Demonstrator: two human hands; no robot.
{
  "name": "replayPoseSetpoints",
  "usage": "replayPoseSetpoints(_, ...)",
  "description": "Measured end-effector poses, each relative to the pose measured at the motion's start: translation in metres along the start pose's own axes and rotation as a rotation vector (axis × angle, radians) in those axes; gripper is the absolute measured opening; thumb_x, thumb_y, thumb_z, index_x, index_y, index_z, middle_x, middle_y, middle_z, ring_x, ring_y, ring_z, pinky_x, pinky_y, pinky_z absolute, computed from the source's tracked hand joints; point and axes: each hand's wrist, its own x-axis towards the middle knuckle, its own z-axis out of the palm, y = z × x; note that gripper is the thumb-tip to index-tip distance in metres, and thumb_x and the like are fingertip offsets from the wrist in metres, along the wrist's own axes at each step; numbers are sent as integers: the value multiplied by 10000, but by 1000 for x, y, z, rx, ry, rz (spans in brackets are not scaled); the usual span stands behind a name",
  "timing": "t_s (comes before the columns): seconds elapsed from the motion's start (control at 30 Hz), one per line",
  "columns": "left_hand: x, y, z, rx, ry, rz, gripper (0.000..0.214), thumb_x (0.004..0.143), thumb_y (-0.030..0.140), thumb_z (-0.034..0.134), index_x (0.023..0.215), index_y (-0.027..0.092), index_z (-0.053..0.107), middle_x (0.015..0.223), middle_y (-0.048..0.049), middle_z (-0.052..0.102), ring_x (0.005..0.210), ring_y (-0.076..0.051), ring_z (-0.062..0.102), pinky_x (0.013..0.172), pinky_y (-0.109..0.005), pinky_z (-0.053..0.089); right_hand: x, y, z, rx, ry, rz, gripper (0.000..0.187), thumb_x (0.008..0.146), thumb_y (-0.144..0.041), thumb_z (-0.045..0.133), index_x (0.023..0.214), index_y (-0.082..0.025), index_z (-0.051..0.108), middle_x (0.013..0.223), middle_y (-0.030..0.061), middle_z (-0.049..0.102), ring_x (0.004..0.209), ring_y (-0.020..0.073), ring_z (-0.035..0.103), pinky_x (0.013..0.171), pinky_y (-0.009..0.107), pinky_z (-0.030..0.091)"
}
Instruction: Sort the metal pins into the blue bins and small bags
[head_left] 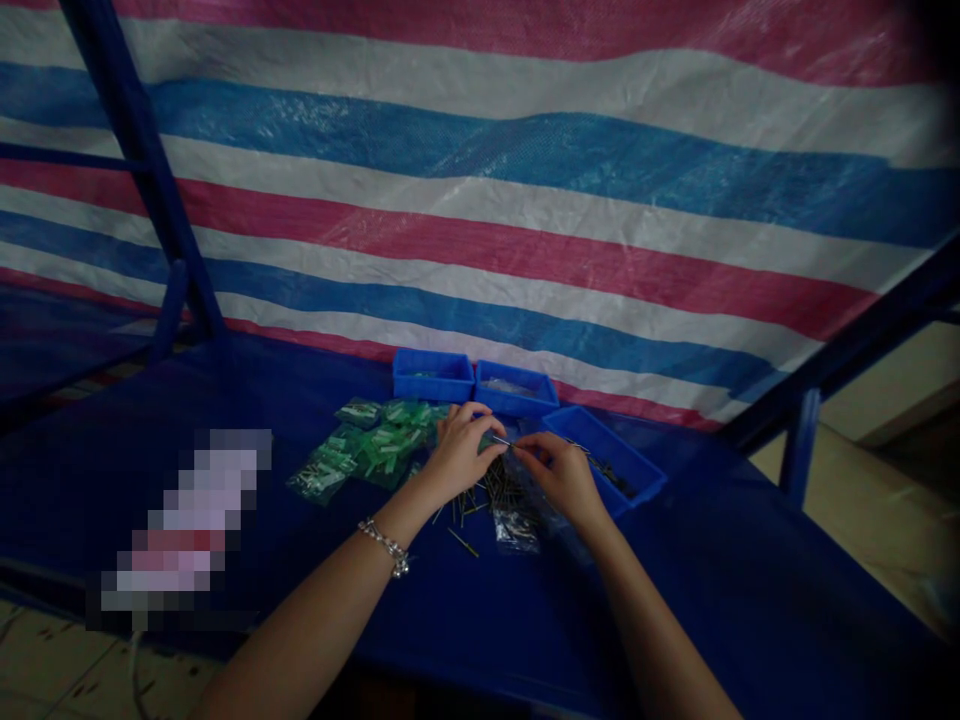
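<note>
My left hand and my right hand meet over a blue table, fingers pinched together on a thin metal pin held between them. A loose heap of similar thin pins lies right under the hands, with one stray pin nearer me. A small clear bag lies by my right wrist. My left wrist wears a beaded bracelet.
Several small bags of green parts lie left of my hands. Three blue plastic trays stand behind and to the right. A striped tarpaulin hangs behind; blue frame posts rise at left.
</note>
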Motion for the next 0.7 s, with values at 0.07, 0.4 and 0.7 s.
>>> replayPoseSetpoints(0.07, -1, -1, 1, 8, 10, 17, 127, 747, 241, 585, 870, 211, 575, 1068, -31, 463, 1010, -214, 403, 815, -366, 325, 0, 0, 0, 5, -12, 2, 208, 763, -313, 486, 794, -168, 633, 704, 39, 606, 559, 137, 492, 539, 245, 369)
replayPoseSetpoints(0.4, -1, -5, 2, 67, 39, 52, 85, 775, 257, 557, 839, 207, 582, 1062, -29, 466, 976, -209, 411, 790, -367, 322, 0, 3, 3, 8, -14, -36, 193, 776, -292, 474, 790, -164, 618, 751, 46, 612, 585, 139, 509, 565, 244, 383)
replayPoseSetpoints(0.7, 0, -4, 1, 99, 53, 84, 79, 787, 263, 542, 825, 202, 575, 1049, -21, 476, 976, -210, 406, 781, -372, 317, 0, 1, 1, 2, -2, -34, 195, 785, -291, 466, 789, -172, 620, 733, 42, 609, 581, 136, 511, 553, 240, 380)
